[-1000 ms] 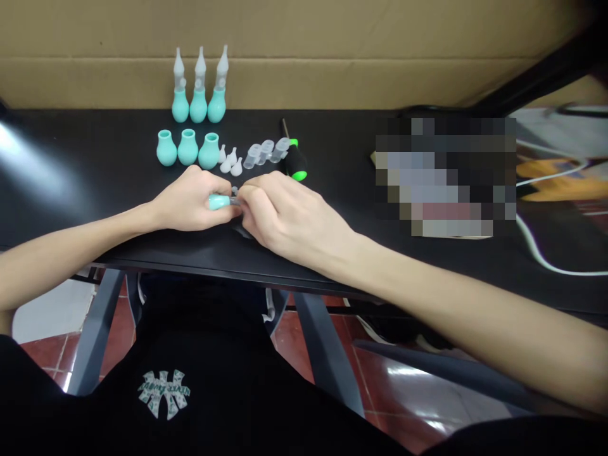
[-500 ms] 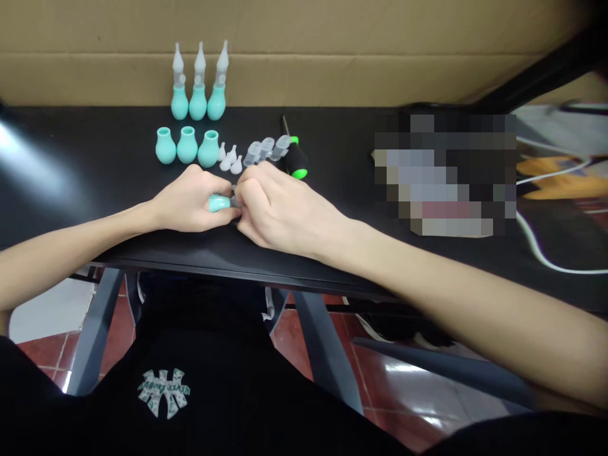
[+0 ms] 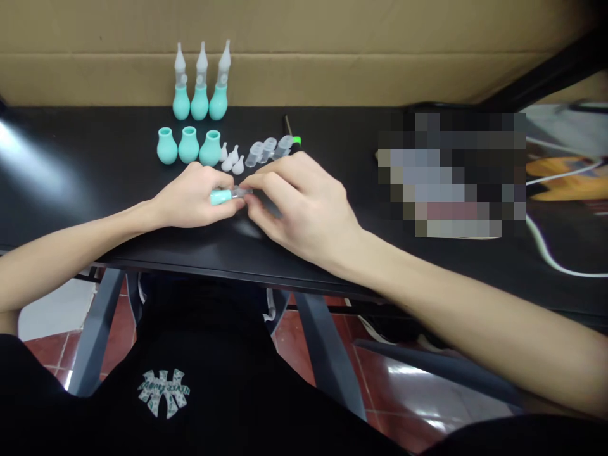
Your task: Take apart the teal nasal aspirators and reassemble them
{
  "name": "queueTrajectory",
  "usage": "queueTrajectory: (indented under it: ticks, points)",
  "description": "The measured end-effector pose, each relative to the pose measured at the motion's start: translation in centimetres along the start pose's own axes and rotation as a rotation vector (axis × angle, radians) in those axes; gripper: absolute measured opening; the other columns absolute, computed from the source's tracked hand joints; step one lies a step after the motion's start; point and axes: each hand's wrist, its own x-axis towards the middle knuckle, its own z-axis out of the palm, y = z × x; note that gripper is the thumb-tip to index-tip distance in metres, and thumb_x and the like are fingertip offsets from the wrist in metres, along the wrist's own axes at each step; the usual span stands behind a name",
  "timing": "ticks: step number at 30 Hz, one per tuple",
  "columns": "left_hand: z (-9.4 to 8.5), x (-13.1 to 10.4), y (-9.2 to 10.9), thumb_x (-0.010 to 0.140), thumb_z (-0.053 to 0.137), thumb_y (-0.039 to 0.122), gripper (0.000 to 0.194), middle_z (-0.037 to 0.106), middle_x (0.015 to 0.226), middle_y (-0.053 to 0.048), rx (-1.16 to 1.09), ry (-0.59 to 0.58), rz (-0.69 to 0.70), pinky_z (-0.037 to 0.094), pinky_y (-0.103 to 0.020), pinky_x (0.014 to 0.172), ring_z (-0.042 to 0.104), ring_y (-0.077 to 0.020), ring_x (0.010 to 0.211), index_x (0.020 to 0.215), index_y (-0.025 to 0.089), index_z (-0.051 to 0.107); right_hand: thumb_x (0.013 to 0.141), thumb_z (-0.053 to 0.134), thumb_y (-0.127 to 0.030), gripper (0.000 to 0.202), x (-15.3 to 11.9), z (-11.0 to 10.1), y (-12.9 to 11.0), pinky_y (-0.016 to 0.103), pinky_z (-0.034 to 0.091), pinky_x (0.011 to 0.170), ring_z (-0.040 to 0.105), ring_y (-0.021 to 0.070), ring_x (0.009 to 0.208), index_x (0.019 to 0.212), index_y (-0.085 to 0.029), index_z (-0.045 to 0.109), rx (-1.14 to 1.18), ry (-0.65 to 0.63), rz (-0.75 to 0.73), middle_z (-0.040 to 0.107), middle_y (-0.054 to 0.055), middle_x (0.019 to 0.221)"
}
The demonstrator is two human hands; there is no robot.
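My left hand [image 3: 190, 197] is closed round the teal bulb of a nasal aspirator [image 3: 220, 197], which lies sideways just above the black table. With thumb and fingertips, my right hand [image 3: 306, 212] pinches the clear tip end of the same aspirator; fingers partly hide that end. Just beyond my hands stand three open teal bulbs [image 3: 189, 145], three small white nozzle tips [image 3: 232, 156] and three clear connector pieces [image 3: 269, 149]. Farther back, three assembled nasal aspirators [image 3: 200, 101] stand upright in a row.
A screwdriver [image 3: 296, 140] with a green and black handle lies behind my right hand, mostly covered. A blurred-out object [image 3: 446, 183] sits on the right of the table [image 3: 342, 136], near a white cable [image 3: 541, 244]. Cardboard [image 3: 308, 76] lines the back edge.
My right hand has shifted right and its fingers have opened out from a curled grip into a fingertip pinch, showing more of the aspirator's clear end. The left hand keeps its hold.
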Motion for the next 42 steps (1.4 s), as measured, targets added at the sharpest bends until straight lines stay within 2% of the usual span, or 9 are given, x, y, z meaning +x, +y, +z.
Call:
queueTrajectory:
  ticks: [7,12,16,23,29,33,37,39,42]
  points:
    - [0.4,-0.1,0.0,0.097,0.061,0.034,0.038,0.049,0.054,0.003,0.059,0.018,0.008,0.033,-0.032,0.065,0.038,-0.0107,0.053,0.063,0.02,0.052,0.109,0.058,-0.02,0.016,-0.3,0.2,-0.2,0.042,0.052,0.079,0.061,0.0251,0.087,0.098,-0.022,0.07,-0.031,-0.006,-0.036,0.069,0.01,0.096]
    - [0.6,-0.3,0.1,0.098,0.059,0.039,0.042,0.046,0.054,0.003,0.092,0.044,-0.024,0.033,-0.033,0.066,0.038,-0.0117,0.054,0.062,0.021,0.048,0.107,0.059,-0.022,0.014,0.1,-0.1,0.0,0.042,0.055,0.075,0.064,0.0248,0.084,0.096,-0.023,0.069,0.135,-0.022,0.045,0.068,0.008,0.091]
    - [0.6,-0.3,0.1,0.097,0.059,0.035,0.037,0.047,0.054,0.003,0.118,0.041,-0.038,0.036,-0.034,0.069,0.038,-0.0122,0.053,0.064,0.021,0.049,0.104,0.062,-0.022,0.01,0.5,-0.4,-0.2,0.04,0.057,0.072,0.067,0.0231,0.079,0.097,-0.023,0.069,0.26,-0.033,0.089,0.071,0.006,0.088]
    - [0.7,-0.2,-0.1,0.095,0.06,0.034,0.032,0.053,0.057,0.002,0.14,0.038,-0.044,0.038,-0.033,0.069,0.044,-0.0128,0.054,0.067,0.02,0.057,0.103,0.064,-0.019,0.013,0.6,-0.7,-0.5,0.04,0.06,0.074,0.071,0.0227,0.083,0.103,-0.023,0.076,0.372,-0.017,0.077,0.074,0.007,0.093]
    - [0.5,-0.2,0.0,0.098,0.058,0.035,0.029,0.067,0.068,-0.001,0.058,0.032,-0.009,0.044,-0.033,0.072,0.059,-0.0154,0.062,0.076,0.019,0.067,0.105,0.063,-0.026,0.026,1.0,-1.1,-0.3,0.039,0.062,0.078,0.07,0.0212,0.083,0.123,-0.024,0.081,0.504,-0.086,0.129,0.073,0.005,0.094]
    - [0.2,-0.1,0.0,0.099,0.06,0.04,0.034,0.059,0.06,0.001,0.035,0.003,0.049,0.043,-0.033,0.07,0.053,-0.0144,0.057,0.072,0.02,0.062,0.108,0.059,-0.032,0.029,1.8,-2.4,-0.3,0.039,0.061,0.073,0.071,0.0234,0.087,0.129,-0.026,0.079,0.454,-0.061,0.241,0.075,0.008,0.098]
    - [0.0,-0.2,-0.2,0.1,0.061,0.042,0.033,0.055,0.059,0.003,0.002,-0.026,0.112,0.042,-0.031,0.068,0.051,-0.0133,0.057,0.075,0.021,0.063,0.11,0.061,-0.034,0.021,2.0,-2.8,2.7,0.037,0.058,0.072,0.068,0.0209,0.08,0.111,-0.026,0.08,0.264,0.052,0.287,0.074,0.009,0.095]
    - [-0.1,-0.2,-0.2,0.101,0.061,0.043,0.031,0.057,0.061,0.003,-0.035,-0.034,0.134,0.043,-0.029,0.067,0.053,-0.013,0.058,0.079,0.021,0.065,0.107,0.068,-0.04,0.021,1.6,-1.8,5.6,0.039,0.057,0.077,0.065,0.02,0.076,0.111,-0.024,0.08,0.109,0.031,0.303,0.073,0.011,0.094]
    - [-0.2,-0.4,0.0,0.102,0.062,0.041,0.021,0.062,0.065,0.004,-0.079,-0.043,0.154,0.044,-0.027,0.066,0.057,-0.0128,0.059,0.098,0.022,0.071,0.1,0.078,-0.06,0.043,0.3,1.1,10.3,0.044,0.055,0.081,0.062,0.0217,0.072,0.109,-0.018,0.076,-0.079,0.002,0.377,0.073,0.013,0.091]
